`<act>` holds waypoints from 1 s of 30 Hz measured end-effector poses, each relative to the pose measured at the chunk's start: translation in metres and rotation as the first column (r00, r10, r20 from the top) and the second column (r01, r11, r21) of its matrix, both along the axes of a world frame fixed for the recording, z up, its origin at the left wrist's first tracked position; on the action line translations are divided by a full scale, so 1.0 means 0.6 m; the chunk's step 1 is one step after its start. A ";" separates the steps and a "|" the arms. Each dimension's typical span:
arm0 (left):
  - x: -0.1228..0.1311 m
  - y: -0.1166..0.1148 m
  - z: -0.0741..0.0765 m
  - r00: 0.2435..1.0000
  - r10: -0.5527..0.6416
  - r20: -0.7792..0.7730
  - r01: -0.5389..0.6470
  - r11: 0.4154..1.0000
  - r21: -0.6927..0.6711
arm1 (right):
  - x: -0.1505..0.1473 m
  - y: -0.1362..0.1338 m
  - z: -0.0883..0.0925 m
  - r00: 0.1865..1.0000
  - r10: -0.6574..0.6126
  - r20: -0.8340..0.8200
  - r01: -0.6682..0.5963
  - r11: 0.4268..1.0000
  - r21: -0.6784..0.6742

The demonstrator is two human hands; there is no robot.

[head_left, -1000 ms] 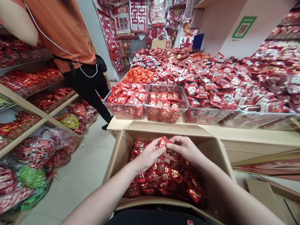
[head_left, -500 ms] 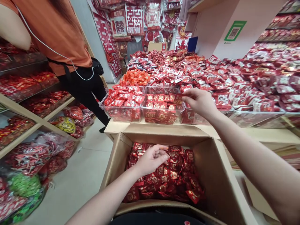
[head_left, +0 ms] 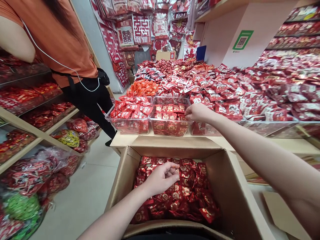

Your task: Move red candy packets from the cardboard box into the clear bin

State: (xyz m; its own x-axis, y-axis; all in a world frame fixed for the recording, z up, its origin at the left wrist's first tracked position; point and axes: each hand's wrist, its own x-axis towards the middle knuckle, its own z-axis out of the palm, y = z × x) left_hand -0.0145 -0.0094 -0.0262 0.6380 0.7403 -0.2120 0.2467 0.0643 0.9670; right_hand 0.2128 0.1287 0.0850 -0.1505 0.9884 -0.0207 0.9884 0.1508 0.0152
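My right hand (head_left: 197, 112) reaches over the right rim of the middle clear plastic bin (head_left: 170, 124). Its fingers are pinched together on a red wrapped candy (head_left: 181, 116) at the right end of the bin's front row; the fingertips are partly hidden. Rows of red packets with gold print fill this bin. My left hand (head_left: 163, 178) hovers over the open cardboard box (head_left: 237, 186), palm inward and fingers loosely bent, the thumb apart from them, with nothing seen in it. Beneath it, many red wrapped candies (head_left: 185, 190) lie in the box.
To the left stands another clear bin (head_left: 130, 125) of red packets. Heaped packets (head_left: 225, 90) cover the display behind. A person in an orange shirt (head_left: 67, 46) stands at left, beside shelves (head_left: 42, 133) and bagged goods (head_left: 27, 173) on the floor.
My right hand has moved left and slightly down, from above the right-hand bin's edge to the middle bin's candies. My left hand keeps its pose. The view has tilted slightly up.
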 end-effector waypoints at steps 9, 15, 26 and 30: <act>0.000 -0.002 -0.002 0.999 -0.013 -0.032 0.014 1.000 0.025 | -0.032 0.003 0.031 0.981 0.062 0.183 -0.012 0.964 -0.266; -0.001 -0.001 -0.003 0.999 -0.020 -0.038 0.022 0.999 0.037 | -0.024 0.012 0.036 0.975 0.121 0.189 -0.055 0.945 -0.321; -0.001 -0.003 -0.005 0.998 -0.032 -0.063 0.037 0.995 0.091 | -0.020 0.009 0.028 0.977 0.108 0.185 -0.057 0.963 -0.262; 0.000 -0.005 -0.008 0.997 -0.029 -0.067 0.036 0.994 0.107 | -0.011 0.018 0.023 0.980 0.111 0.164 -0.067 0.965 -0.253</act>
